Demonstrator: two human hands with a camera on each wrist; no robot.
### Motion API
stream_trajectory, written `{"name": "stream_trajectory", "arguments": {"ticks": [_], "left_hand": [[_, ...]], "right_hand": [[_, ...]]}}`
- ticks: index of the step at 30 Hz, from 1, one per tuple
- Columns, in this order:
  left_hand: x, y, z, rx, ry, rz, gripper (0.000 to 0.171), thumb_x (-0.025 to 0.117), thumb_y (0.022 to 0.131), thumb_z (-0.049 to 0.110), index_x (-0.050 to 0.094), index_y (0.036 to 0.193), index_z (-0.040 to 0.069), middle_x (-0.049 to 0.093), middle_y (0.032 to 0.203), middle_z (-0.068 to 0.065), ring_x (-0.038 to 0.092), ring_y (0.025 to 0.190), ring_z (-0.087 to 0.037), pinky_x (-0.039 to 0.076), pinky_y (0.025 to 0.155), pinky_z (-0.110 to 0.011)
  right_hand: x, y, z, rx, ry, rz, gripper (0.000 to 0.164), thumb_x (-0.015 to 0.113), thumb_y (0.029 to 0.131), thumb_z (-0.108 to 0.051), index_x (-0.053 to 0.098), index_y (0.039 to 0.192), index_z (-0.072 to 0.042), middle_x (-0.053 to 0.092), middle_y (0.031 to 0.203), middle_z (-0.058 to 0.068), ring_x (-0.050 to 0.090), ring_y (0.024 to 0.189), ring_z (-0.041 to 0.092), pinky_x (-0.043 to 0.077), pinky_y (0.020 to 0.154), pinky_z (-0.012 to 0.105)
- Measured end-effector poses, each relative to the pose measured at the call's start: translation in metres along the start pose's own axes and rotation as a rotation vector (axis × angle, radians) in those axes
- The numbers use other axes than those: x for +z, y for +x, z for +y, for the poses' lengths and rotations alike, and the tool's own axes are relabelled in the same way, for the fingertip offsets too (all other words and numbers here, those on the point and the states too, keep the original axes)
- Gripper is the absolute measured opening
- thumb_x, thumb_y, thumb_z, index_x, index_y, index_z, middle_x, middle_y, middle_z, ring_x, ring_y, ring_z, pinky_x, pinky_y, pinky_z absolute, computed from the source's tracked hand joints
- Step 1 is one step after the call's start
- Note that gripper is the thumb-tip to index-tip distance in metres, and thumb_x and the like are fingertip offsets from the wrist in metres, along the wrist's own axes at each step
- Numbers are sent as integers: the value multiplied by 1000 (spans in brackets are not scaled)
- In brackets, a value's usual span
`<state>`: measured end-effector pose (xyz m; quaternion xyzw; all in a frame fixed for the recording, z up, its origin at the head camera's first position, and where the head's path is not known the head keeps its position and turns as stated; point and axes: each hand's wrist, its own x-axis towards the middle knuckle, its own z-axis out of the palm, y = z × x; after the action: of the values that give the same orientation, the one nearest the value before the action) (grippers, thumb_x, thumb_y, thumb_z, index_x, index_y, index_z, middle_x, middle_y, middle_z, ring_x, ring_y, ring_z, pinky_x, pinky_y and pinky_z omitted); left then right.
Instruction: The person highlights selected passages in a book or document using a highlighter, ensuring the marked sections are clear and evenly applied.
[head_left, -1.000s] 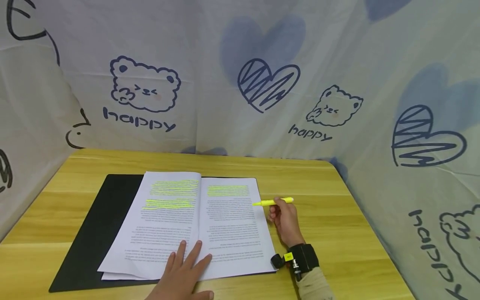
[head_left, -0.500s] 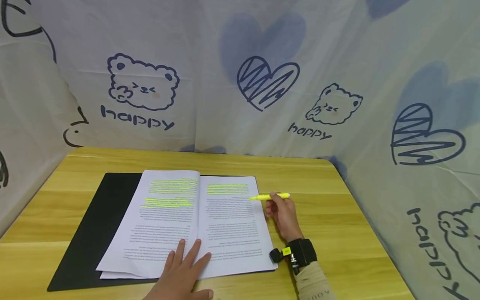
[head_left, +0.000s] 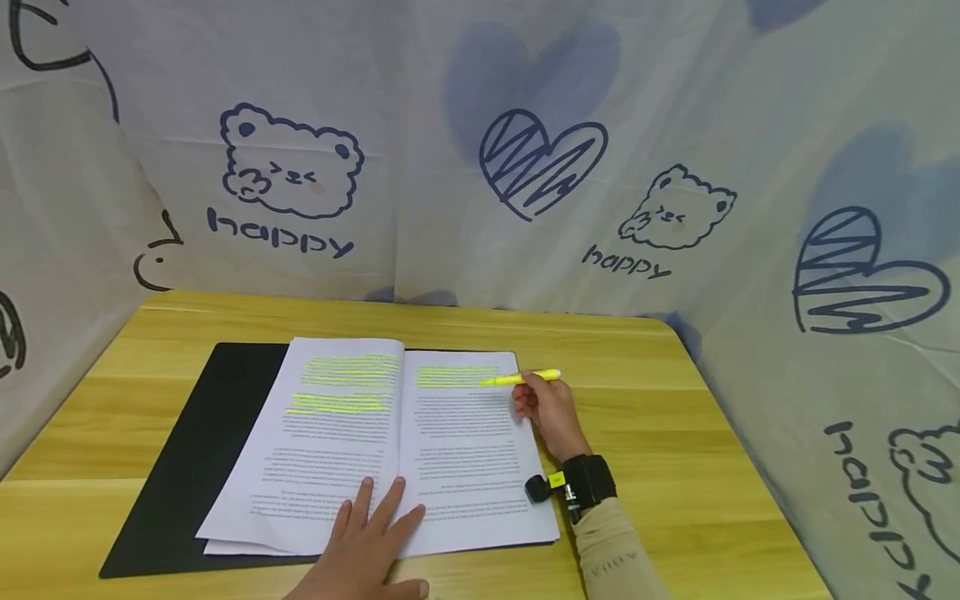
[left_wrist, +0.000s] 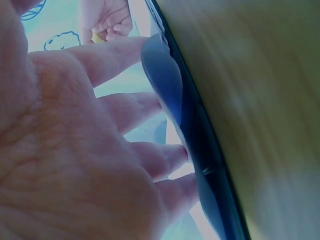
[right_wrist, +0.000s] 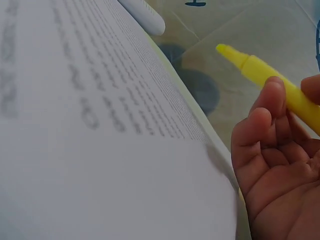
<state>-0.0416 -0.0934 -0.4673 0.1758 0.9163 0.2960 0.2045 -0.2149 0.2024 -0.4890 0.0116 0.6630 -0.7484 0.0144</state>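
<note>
- Yellow highlighter (head_left: 505,381) is grasped in right hand (head_left: 552,415), pinched between thumb and fingers; tip is directed leftward, over the right page near the right end of the highlighted lines.
- Contact between tip and paper cannot be told for certain from these angles.
- Left hand (head_left: 367,546) is laid, fingers spread and nothing gripped, across the near part of the open printed pages (head_left: 465,454), by the central fold.
- Two blocks of yellow lines are seen on the left page, one at the top of the right.
- Pages are supported on a black mat (head_left: 198,450), exposed mainly at left, on a wood-grain table (head_left: 660,450).
- Black strap (head_left: 588,481) is worn on the right wrist, above a beige sleeve (head_left: 618,550).
- Table is backed by pale cloth (head_left: 427,208) printed with bears, hearts and "happy".
</note>
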Motion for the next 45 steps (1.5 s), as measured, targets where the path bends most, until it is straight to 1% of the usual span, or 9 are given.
{"name": "stream_trajectory", "arguments": {"ticks": [4,7,10,15,21,25,29,37,45], "left_hand": [[-1,1,2,-12,6,-1,89,78,82,58,52,152,10,22,169,-20,1,154,-55,0,118,-74],[-2,1,3,-23,18,-2,89,79,82,58,52,152,10,23,169,-20,1,154,-54,1,118,-74],[-1,2,4,-24,23,-6,88,79,82,57,52,151,10,24,169,-20,2,154,-54,1,118,-74],[-1,2,4,-24,34,-3,88,79,82,57,52,151,9,24,169,-20,3,154,-55,2,118,-74],[0,2,3,-29,34,-6,88,79,82,57,52,151,9,24,168,-21,2,153,-55,2,118,-74],[0,2,3,-31,37,-6,89,79,82,57,52,151,9,24,168,-21,2,153,-55,2,118,-74],[-1,2,4,-32,35,-7,89,79,82,57,52,151,9,24,169,-21,2,154,-55,2,118,-74],[-1,1,6,-34,36,-11,88,79,83,57,51,152,10,23,169,-20,2,154,-54,2,118,-74],[-3,0,8,-34,34,-8,87,79,83,56,52,152,10,24,169,-20,2,154,-54,2,119,-73]], "right_hand": [[6,4,0,25,-8,-13,35,60,104,-26,67,117,6,69,83,10,58,65,15,50,56,23],[8,7,2,38,-27,-3,34,63,104,-26,69,117,4,69,84,11,59,65,15,51,55,23],[11,10,5,41,-61,15,31,67,101,-25,69,113,3,66,81,9,57,64,15,48,54,23],[14,16,9,19,-142,61,27,74,96,-26,69,103,0,57,73,5,51,61,15,40,51,22],[17,20,13,30,-222,67,27,76,95,-31,72,102,-5,59,73,4,51,61,15,39,51,22],[17,19,13,46,-257,68,28,77,95,-31,71,102,-5,60,74,4,52,60,15,39,51,23],[15,19,14,52,-264,59,27,77,94,-30,71,100,-4,63,74,4,52,58,13,40,50,22],[13,18,14,24,-257,17,28,78,94,-29,73,94,-1,69,75,8,53,54,12,42,48,21],[13,19,12,30,-281,4,28,78,94,-29,74,93,-1,68,73,8,51,52,11,41,48,22]]}}
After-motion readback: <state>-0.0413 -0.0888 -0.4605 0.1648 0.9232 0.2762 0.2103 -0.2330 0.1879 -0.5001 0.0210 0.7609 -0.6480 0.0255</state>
